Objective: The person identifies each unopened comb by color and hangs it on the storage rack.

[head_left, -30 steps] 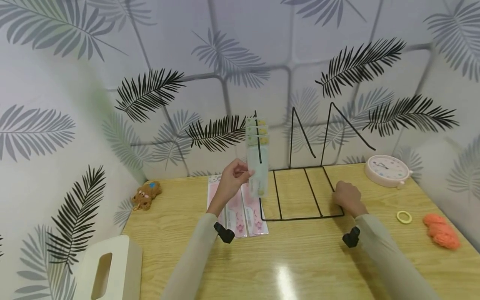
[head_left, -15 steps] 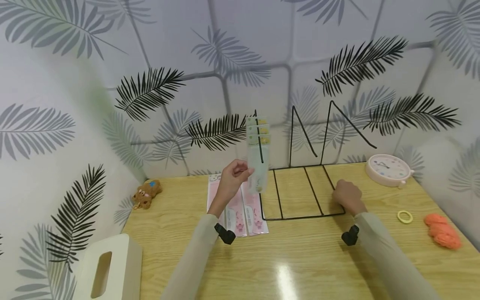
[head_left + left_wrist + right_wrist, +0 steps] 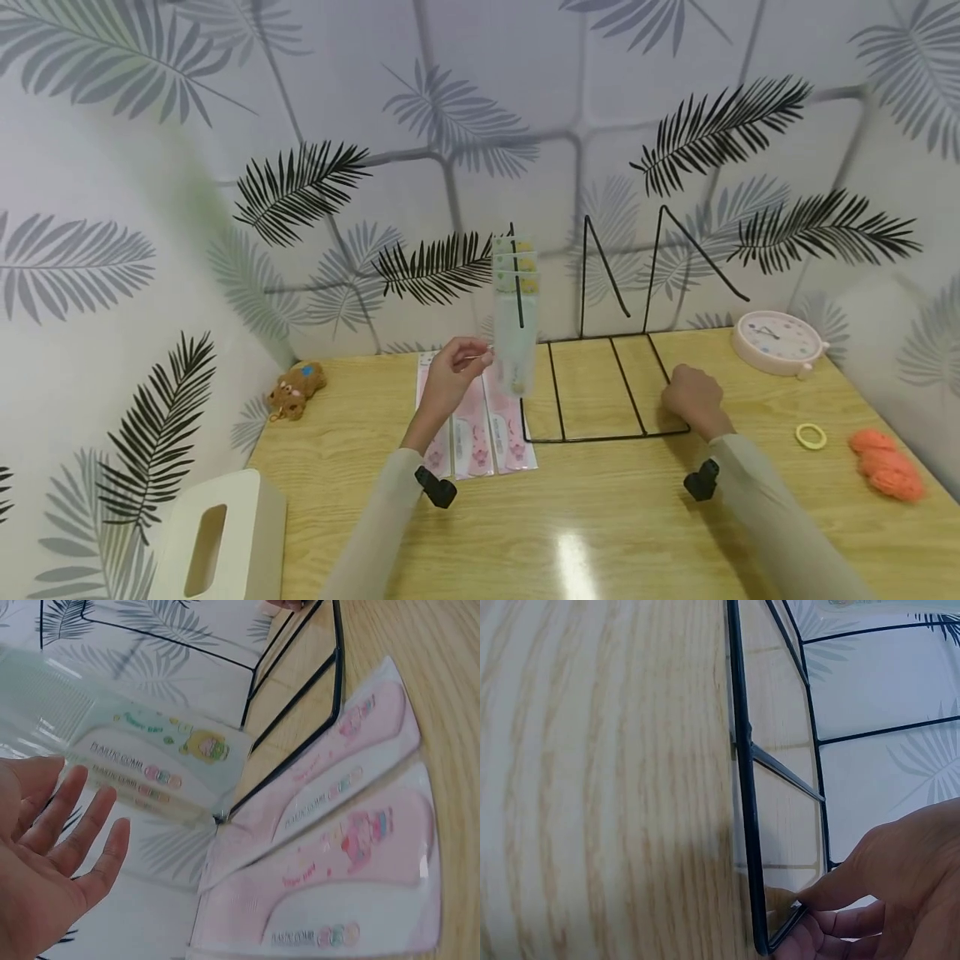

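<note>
Green packaged plastic combs (image 3: 516,333) hang one before another on the left prong of a black wire rack (image 3: 583,438). My left hand (image 3: 454,373) is beside them, its fingers loosely bent and apart from the packs. The left wrist view shows its fingertips just short of the lowest green pack (image 3: 161,754), with nothing in them. My right hand (image 3: 693,398) grips the right side wire of the rack's base; in the right wrist view, thumb and fingers (image 3: 840,922) pinch that wire near the corner. Pink packaged combs (image 3: 471,429) lie on the table, left of the rack.
The rack's other two prongs (image 3: 701,254) are bare. A pink clock (image 3: 776,342), a yellow ring (image 3: 810,436) and an orange yarn bundle (image 3: 887,467) sit on the right. A brown plush toy (image 3: 296,390) and a white box (image 3: 255,533) with a slot stand on the left.
My left hand has let go of the green comb packs and drawn back a little to the left and down. My right hand keeps its grip on the rack.
</note>
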Demonstrator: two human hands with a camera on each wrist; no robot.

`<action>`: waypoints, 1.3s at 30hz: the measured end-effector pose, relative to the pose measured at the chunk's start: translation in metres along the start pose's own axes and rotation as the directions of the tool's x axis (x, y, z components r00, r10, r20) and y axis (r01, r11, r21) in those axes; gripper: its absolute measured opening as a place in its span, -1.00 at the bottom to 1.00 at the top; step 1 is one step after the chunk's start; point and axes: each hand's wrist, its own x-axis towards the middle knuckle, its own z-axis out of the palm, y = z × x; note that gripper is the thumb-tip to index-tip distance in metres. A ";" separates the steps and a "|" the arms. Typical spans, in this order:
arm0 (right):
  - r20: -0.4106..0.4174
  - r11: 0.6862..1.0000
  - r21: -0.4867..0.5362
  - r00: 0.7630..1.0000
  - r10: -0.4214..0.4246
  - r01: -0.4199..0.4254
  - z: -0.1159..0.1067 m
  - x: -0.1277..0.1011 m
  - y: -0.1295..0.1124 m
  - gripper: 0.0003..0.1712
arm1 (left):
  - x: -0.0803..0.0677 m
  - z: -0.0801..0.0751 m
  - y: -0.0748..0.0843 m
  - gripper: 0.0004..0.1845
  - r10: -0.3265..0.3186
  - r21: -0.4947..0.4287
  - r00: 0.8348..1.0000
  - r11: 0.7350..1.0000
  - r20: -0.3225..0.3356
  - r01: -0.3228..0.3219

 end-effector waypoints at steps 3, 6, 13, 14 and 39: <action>0.011 1.000 -0.010 1.000 -0.002 0.002 -0.002 -0.001 -0.002 -0.66 | -0.006 -0.010 -0.004 -0.74 -0.010 -0.014 1.000 1.000 -0.010 0.010; 0.019 1.000 -0.016 1.000 -0.006 0.007 -0.002 0.000 -0.003 -0.64 | -0.010 -0.021 -0.007 -0.76 -0.004 -0.017 0.999 1.000 -0.032 0.003; 0.033 1.000 -0.016 0.999 0.000 0.001 -0.003 0.006 0.000 -0.64 | -0.018 -0.042 -0.007 -0.77 -0.079 -0.015 0.988 0.997 -0.130 0.078; 0.039 1.000 -0.015 0.999 0.001 -0.001 -0.003 0.007 0.000 -0.64 | -0.019 -0.044 -0.008 -0.78 -0.092 0.008 0.984 0.995 -0.153 0.095; 0.067 0.999 0.040 0.998 -0.018 0.015 -0.004 0.016 0.017 -0.69 | -0.046 -0.054 -0.051 -0.42 -0.385 0.536 0.886 0.706 -0.258 0.463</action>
